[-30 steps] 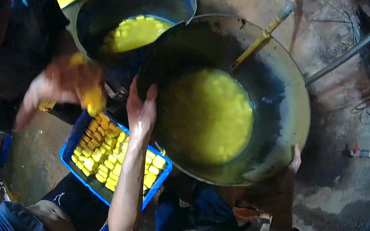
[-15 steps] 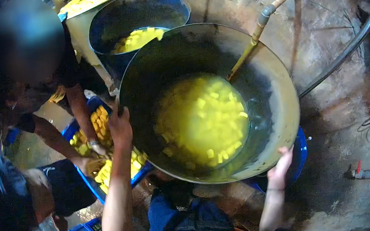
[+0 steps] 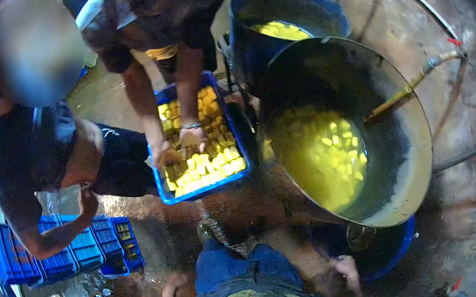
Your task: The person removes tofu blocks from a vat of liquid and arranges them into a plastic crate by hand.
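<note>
My left hand [image 3: 175, 281] hangs low beside my left thigh, touching nothing I can see; its fingers are blurred. On the other side, my right hand [image 3: 345, 266] is held out with its fingers loosely apart, near the dark tub with a blue rim [image 3: 412, 244]. In front of it stands a large round drum [image 3: 411, 186], tilted, with cloudy yellow liquid and yellow chunks [image 3: 344, 152] inside. Neither hand touches the drum.
A co-worker's hands [image 3: 191, 136] reach into a blue crate [image 3: 201, 187] of yellow pieces. Another person [image 3: 40, 156] stands at left by blue crates [image 3: 85, 246]. Behind are a second drum [image 3: 327, 1] and a pipe [image 3: 415, 82]. The floor [image 3: 157, 216] looks wet.
Both my hands have let go of the large drum's rim and dropped to my sides. The view has shifted left, showing more of both co-workers and the crate.
</note>
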`<move>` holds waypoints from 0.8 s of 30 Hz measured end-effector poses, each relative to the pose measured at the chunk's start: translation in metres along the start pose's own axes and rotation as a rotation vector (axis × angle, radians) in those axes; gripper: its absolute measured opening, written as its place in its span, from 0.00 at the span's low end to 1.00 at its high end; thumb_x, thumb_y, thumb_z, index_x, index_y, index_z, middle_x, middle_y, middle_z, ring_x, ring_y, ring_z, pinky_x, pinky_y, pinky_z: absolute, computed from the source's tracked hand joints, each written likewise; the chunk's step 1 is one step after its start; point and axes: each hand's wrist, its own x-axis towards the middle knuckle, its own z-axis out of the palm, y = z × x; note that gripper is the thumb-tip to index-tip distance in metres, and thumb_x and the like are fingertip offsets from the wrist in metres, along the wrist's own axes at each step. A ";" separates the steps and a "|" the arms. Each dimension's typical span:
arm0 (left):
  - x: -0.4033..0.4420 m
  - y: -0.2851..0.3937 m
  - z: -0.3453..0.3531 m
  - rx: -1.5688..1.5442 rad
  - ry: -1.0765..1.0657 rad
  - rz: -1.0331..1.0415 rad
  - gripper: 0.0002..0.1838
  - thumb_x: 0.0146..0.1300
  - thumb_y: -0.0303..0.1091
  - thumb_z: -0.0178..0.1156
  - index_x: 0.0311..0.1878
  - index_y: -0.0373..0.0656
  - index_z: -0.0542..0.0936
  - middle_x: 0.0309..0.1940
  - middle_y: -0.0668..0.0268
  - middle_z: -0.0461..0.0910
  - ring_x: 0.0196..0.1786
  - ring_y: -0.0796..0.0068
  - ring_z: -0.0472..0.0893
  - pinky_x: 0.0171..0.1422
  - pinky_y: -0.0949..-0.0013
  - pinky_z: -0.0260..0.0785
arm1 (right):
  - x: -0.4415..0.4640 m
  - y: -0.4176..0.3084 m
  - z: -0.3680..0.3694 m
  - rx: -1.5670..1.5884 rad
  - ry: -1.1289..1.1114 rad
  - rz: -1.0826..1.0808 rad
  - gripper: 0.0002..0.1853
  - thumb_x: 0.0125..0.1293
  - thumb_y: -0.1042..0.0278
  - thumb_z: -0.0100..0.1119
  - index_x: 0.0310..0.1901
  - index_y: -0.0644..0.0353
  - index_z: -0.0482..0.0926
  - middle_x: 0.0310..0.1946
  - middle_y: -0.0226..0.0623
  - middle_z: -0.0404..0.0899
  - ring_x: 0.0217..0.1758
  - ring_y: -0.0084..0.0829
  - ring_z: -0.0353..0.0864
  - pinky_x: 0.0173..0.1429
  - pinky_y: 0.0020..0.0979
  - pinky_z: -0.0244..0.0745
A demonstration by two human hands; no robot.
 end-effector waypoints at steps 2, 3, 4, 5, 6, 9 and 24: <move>-0.037 -0.057 0.073 -0.356 0.058 0.039 0.22 0.57 0.43 0.57 0.51 0.38 0.77 0.50 0.50 0.78 0.52 0.56 0.78 0.58 0.60 0.70 | 0.017 -0.038 0.023 0.494 -0.202 0.295 0.14 0.65 0.61 0.54 0.49 0.57 0.77 0.40 0.35 0.80 0.33 0.36 0.82 0.30 0.37 0.78; -0.039 -0.093 0.120 -0.554 0.095 0.077 0.19 0.56 0.37 0.57 0.48 0.35 0.79 0.48 0.50 0.80 0.52 0.56 0.79 0.59 0.61 0.69 | 0.035 -0.072 0.023 0.981 -0.180 0.689 0.13 0.64 0.64 0.55 0.48 0.58 0.77 0.38 0.34 0.79 0.29 0.33 0.82 0.27 0.33 0.78; -0.049 -0.098 0.141 -0.612 0.215 -0.302 0.18 0.56 0.32 0.55 0.49 0.33 0.78 0.47 0.50 0.80 0.52 0.58 0.79 0.59 0.63 0.69 | 0.049 -0.123 -0.008 1.233 -0.159 0.744 0.13 0.64 0.67 0.56 0.49 0.60 0.75 0.32 0.33 0.77 0.27 0.27 0.80 0.25 0.26 0.75; -0.055 -0.098 0.138 -0.902 0.207 -0.336 0.18 0.56 0.28 0.52 0.50 0.31 0.77 0.47 0.51 0.80 0.53 0.61 0.78 0.60 0.65 0.68 | 0.065 -0.150 -0.005 1.282 -0.159 0.710 0.13 0.64 0.68 0.57 0.49 0.60 0.75 0.30 0.34 0.77 0.26 0.25 0.79 0.25 0.25 0.74; -0.061 -0.097 0.133 -1.188 0.213 -0.383 0.19 0.57 0.24 0.48 0.51 0.29 0.77 0.48 0.52 0.80 0.54 0.63 0.77 0.61 0.67 0.67 | 0.083 -0.176 -0.003 1.123 -0.214 0.582 0.14 0.63 0.67 0.58 0.49 0.61 0.76 0.28 0.33 0.78 0.27 0.24 0.80 0.26 0.25 0.73; -0.023 -0.110 0.150 -1.343 0.494 -0.171 0.10 0.61 0.32 0.59 0.43 0.37 0.78 0.32 0.64 0.80 0.35 0.73 0.79 0.30 0.72 0.68 | 0.140 -0.256 0.000 0.569 -0.164 0.082 0.22 0.55 0.59 0.67 0.48 0.64 0.79 0.36 0.41 0.84 0.41 0.31 0.82 0.49 0.31 0.75; -0.036 -0.204 -0.007 -0.960 0.581 -0.092 0.22 0.58 0.35 0.63 0.58 0.47 0.75 0.51 0.55 0.77 0.47 0.62 0.80 0.50 0.56 0.76 | 0.316 -0.550 0.112 1.741 0.187 0.836 0.25 0.65 0.61 0.50 0.62 0.52 0.57 0.56 0.48 0.69 0.49 0.50 0.77 0.41 0.66 0.73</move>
